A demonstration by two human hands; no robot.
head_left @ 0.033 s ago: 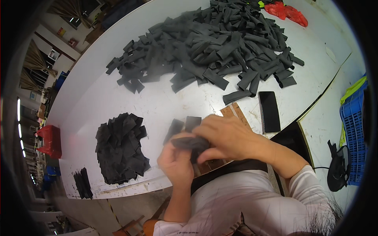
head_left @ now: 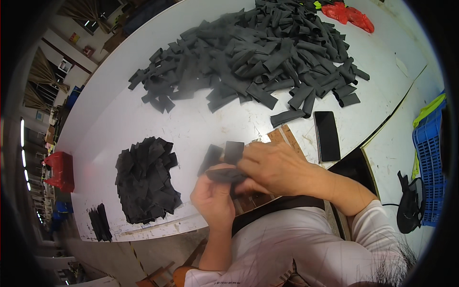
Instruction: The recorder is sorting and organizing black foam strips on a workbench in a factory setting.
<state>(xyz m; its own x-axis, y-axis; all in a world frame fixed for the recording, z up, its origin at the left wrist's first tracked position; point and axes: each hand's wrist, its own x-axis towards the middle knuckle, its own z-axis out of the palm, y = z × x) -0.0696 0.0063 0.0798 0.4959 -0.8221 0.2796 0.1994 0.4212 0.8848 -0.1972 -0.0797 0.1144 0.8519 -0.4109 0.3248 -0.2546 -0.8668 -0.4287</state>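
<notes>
My left hand [head_left: 210, 197] is closed round a dark grey fabric tube [head_left: 222, 175] at the near edge of the table. From the right, my right hand [head_left: 272, 165] pinches the same piece, its fingertips partly hidden behind the cloth. Just beyond my hands, two more dark pieces, one to the left [head_left: 210, 157] and one upright [head_left: 234, 151], stick out; whether they lie on the table or are held cannot be made out. Under my right hand is a brown wooden board [head_left: 292, 138].
A large heap of dark grey fabric tubes [head_left: 267, 57] covers the far table. Left of my hands sits a pile of flat dark pieces [head_left: 148, 182], with a small bundle [head_left: 100, 222] beyond. A phone [head_left: 327, 136], red plastic bag [head_left: 348, 15] and blue basket [head_left: 427, 158] are to the right.
My right hand has shifted slightly, and its thumb has drawn in under the fabric tube. The held tube sits a little further left; the left hand has hardly moved.
</notes>
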